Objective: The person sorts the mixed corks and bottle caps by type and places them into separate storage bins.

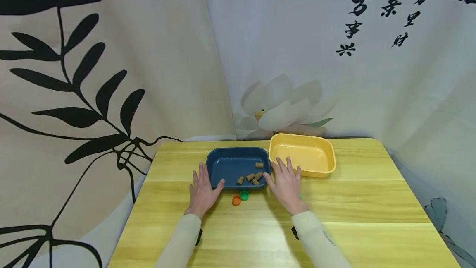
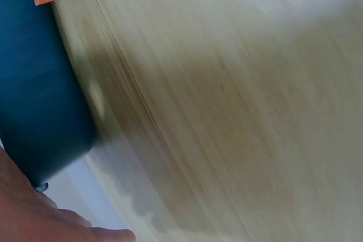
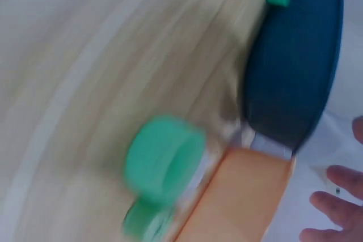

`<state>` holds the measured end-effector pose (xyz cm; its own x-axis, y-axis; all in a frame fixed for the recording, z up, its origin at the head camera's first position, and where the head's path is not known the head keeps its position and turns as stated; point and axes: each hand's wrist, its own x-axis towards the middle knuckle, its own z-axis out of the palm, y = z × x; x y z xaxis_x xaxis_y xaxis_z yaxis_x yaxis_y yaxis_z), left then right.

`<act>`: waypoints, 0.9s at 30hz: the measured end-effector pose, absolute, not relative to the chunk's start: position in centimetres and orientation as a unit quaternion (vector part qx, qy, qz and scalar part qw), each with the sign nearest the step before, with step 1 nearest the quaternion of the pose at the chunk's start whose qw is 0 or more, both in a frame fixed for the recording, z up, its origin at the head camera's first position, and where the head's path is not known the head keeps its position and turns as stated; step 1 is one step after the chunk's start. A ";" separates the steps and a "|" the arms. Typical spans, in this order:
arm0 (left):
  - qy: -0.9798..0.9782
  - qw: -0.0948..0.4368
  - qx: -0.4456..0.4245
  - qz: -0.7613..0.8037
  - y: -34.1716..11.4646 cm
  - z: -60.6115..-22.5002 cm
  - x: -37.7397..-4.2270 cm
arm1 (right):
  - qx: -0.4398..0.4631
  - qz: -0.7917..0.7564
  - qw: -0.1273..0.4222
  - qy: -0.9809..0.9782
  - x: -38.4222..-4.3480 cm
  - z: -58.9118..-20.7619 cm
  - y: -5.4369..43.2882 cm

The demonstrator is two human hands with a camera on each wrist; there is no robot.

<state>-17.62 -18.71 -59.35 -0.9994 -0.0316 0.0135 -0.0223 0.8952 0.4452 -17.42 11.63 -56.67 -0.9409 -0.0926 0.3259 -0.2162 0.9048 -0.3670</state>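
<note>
Set on the pale yellow wood-grained bench (image 1: 372,206), between both hands: a dark blue rectangular tray with rounded corners (image 1: 224,162), bearing five small brown cork-like pieces (image 1: 250,177), mostly gathered toward the right end. At the left end, a bare left hand (image 1: 202,195), fingers long and fairly straight, thumb close to the near corner; at the right end, a bare right hand (image 1: 287,186), fingers fanned wide, thumb by the rim. Nothing gripped in either; impossible to tell whether actually touching the walls. Just beside on the right, a yellow rounded rectangular tray (image 1: 305,152), partly hidden by the right fingers.

Likeliest trouble: an uneven lift, from one thumb slipping off the rim, with loose brown pieces sliding downhill and perhaps out. Also possible: a rightward shove and a knock into the yellow tray, for want of space between. Close to the near wall, a small orange round cup (image 1: 236,200) and a small green round cup (image 1: 243,195), easily scattered by any pull nearward. Below the right hand, a blurred larger green ring (image 3: 148,160), at risk from a dropped palm.
</note>
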 end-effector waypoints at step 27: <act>-0.974 -0.015 0.016 -0.226 -18.8 -59.1 -17.6 | -0.061 0.255 0.076 -0.962 -16.7 -57.0 29.4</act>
